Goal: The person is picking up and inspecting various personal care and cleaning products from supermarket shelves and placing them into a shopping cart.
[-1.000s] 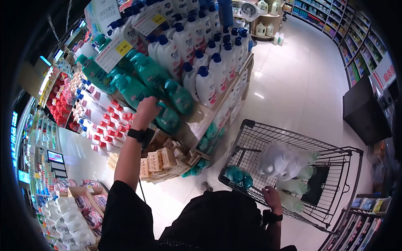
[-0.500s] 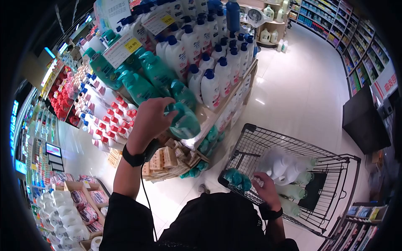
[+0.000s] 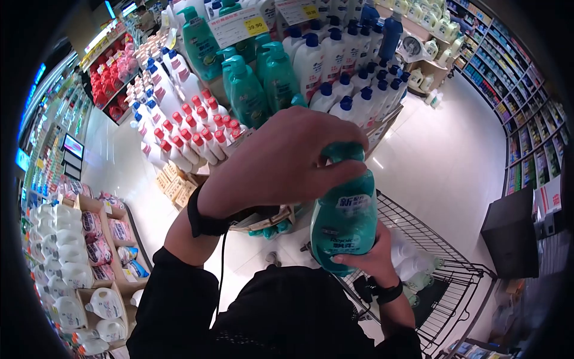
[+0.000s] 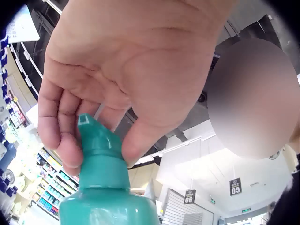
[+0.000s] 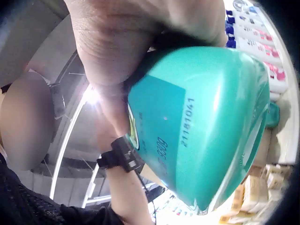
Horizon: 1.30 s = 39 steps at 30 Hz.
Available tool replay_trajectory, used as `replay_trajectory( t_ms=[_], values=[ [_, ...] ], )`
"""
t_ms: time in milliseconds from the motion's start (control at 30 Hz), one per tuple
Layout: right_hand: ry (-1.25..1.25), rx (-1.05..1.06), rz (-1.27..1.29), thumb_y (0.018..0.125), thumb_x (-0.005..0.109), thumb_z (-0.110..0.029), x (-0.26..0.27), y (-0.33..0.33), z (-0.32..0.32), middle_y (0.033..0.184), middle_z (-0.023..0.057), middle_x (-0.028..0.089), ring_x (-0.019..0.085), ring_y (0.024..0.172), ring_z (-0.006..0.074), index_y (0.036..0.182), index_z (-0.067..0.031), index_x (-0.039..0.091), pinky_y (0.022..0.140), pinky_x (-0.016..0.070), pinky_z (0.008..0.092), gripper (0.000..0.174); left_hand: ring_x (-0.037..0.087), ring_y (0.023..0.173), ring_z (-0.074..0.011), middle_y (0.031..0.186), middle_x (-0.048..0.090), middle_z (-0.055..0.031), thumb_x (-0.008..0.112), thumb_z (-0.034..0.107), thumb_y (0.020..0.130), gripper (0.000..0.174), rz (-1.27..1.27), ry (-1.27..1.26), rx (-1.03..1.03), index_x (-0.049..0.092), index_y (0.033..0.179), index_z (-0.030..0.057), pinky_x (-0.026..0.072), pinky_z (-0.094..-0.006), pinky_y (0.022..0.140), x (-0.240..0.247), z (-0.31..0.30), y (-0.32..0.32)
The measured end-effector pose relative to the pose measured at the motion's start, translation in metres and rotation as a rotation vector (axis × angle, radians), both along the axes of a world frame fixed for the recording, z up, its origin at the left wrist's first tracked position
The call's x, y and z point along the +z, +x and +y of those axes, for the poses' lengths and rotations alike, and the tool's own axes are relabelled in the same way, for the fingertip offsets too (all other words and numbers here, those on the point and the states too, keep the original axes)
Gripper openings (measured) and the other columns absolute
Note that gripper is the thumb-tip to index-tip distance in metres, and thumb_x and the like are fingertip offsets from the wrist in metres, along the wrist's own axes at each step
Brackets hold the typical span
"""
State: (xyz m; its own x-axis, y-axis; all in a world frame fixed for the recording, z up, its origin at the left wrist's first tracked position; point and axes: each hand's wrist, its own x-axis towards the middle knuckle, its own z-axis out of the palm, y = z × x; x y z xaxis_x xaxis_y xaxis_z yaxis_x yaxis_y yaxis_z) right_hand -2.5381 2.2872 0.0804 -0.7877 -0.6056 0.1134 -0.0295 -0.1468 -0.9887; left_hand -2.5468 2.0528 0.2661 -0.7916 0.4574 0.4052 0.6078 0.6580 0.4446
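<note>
A green shampoo bottle [image 3: 344, 224] with a pump top hangs upright in front of the body, its label facing up at the head camera. My left hand [image 3: 284, 161] grips it by the pump; in the left wrist view the thumb and fingers of that hand [image 4: 126, 70] curl round the pump head [image 4: 101, 140]. Lower down, my right hand [image 3: 376, 254] grips the bottle near its base. Printed numbers show on the bottle [image 5: 201, 117] in the right wrist view, with the right thumb [image 5: 110, 70] against its side. More green pump bottles [image 3: 245, 96] stand on the display.
Beyond the hands, white bottles with blue caps [image 3: 332, 54] and red-capped bottles [image 3: 191, 128] crowd the display. A wire shopping cart [image 3: 442, 239] at the right carries clear and pale bottles. Boxes of jugs and packets [image 3: 101, 248] stand at the left. Shelves [image 3: 514, 90] line the far right.
My left hand has lifted the green shampoo bottle off the display and brought it toward the body. My right hand has come up from beside the cart and taken hold of its lower end.
</note>
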Motion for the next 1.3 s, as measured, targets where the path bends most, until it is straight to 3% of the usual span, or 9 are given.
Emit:
replay_trajectory(
  t_ms=[100,167,267,333,467,567,633,933,1300],
  values=[
    [-0.079,0.007,-0.273,0.064,0.087,-0.007,0.002,0.018,-0.003,0.108,0.0082,0.067,0.064,0.097,0.0143,0.120,0.0010,0.056,0.087,0.0525,0.0303,0.064,0.065,0.080,-0.0156,0.092,0.068,-0.0078,0.066,0.018,0.089,0.040,-0.274,0.405,0.323,0.057,0.125,0.0030,0.0517,-0.0306,0.072,-0.030,-0.006,0.008],
    [-0.154,-0.062,-0.487,0.075,0.077,-0.007,0.011,0.030,-0.009,0.104,0.0099,0.068,0.068,0.090,0.0164,0.115,0.0020,0.059,0.084,0.0545,0.0308,0.045,0.064,0.076,-0.0160,0.086,0.068,-0.0097,0.069,0.027,0.087,0.043,-0.271,0.538,0.443,0.059,0.120,0.0018,0.0499,-0.0299,0.070,-0.082,-0.013,0.026],
    [-0.230,-0.142,-0.669,0.077,0.075,-0.007,0.009,0.037,-0.011,0.106,0.0101,0.068,0.067,0.093,0.0162,0.117,0.0024,0.058,0.084,0.0537,0.0305,0.044,0.061,0.076,-0.0128,0.086,0.065,-0.0069,0.070,0.026,0.086,0.048,-0.630,0.563,0.379,0.057,0.125,0.0005,0.0484,-0.0276,0.071,-0.137,-0.002,0.069],
    [-0.194,-0.164,-0.649,0.079,0.076,-0.011,0.011,0.040,-0.010,0.106,0.0087,0.068,0.065,0.094,0.0138,0.117,0.0013,0.057,0.084,0.0523,0.0289,0.044,0.060,0.071,-0.0118,0.085,0.065,-0.0082,0.073,0.023,0.083,0.057,-0.699,0.576,0.373,0.051,0.129,-0.0021,0.0476,-0.0259,0.068,-0.136,0.018,0.092],
    [-0.020,-0.191,-0.477,0.078,0.079,-0.019,0.027,0.050,-0.016,0.108,0.0111,0.066,0.064,0.095,0.0170,0.122,0.0035,0.050,0.084,0.0519,0.0299,0.058,0.054,0.068,-0.0074,0.079,0.061,-0.0047,0.073,0.024,0.084,0.055,-0.746,0.629,0.357,0.053,0.127,-0.0028,0.0427,-0.0237,0.062,-0.145,0.019,0.095],
    [0.005,-0.163,-0.460,0.081,0.075,-0.020,0.028,0.055,-0.016,0.113,0.0127,0.063,0.062,0.101,0.0185,0.128,0.0050,0.045,0.088,0.0494,0.0311,0.060,0.048,0.066,-0.0040,0.076,0.058,0.0001,0.072,0.022,0.086,0.052,-0.815,0.742,0.387,0.053,0.126,-0.0038,0.0383,-0.0219,0.059,-0.138,0.015,0.094],
    [-0.141,-0.160,-0.560,0.083,0.067,-0.018,0.023,0.059,-0.016,0.118,0.0141,0.059,0.057,0.108,0.0195,0.133,0.0066,0.040,0.094,0.0450,0.0318,0.062,0.043,0.067,-0.0014,0.076,0.055,0.0046,0.069,0.019,0.088,0.046,-0.876,0.835,0.422,0.053,0.125,-0.0056,0.0344,-0.0193,0.059,-0.132,0.014,0.095],
    [-0.173,-0.147,-0.526,0.078,0.059,-0.016,0.021,0.068,-0.013,0.125,0.0151,0.053,0.050,0.116,0.0208,0.137,0.0079,0.035,0.102,0.0370,0.0325,0.069,0.045,0.069,-0.0016,0.078,0.056,0.0030,0.068,0.018,0.090,0.046,-0.837,0.914,0.367,0.052,0.125,-0.0078,0.0355,-0.0184,0.061,-0.134,0.016,0.103],
    [-0.201,-0.191,-0.521,0.076,0.057,-0.017,0.023,0.076,-0.011,0.126,0.0148,0.052,0.049,0.117,0.0212,0.139,0.0077,0.033,0.102,0.0364,0.0321,0.072,0.042,0.067,-0.0023,0.074,0.052,0.0042,0.067,0.018,0.090,0.044,-0.871,0.916,0.372,0.054,0.124,-0.0061,0.0340,-0.0198,0.059,-0.134,0.023,0.103]
  ],
)
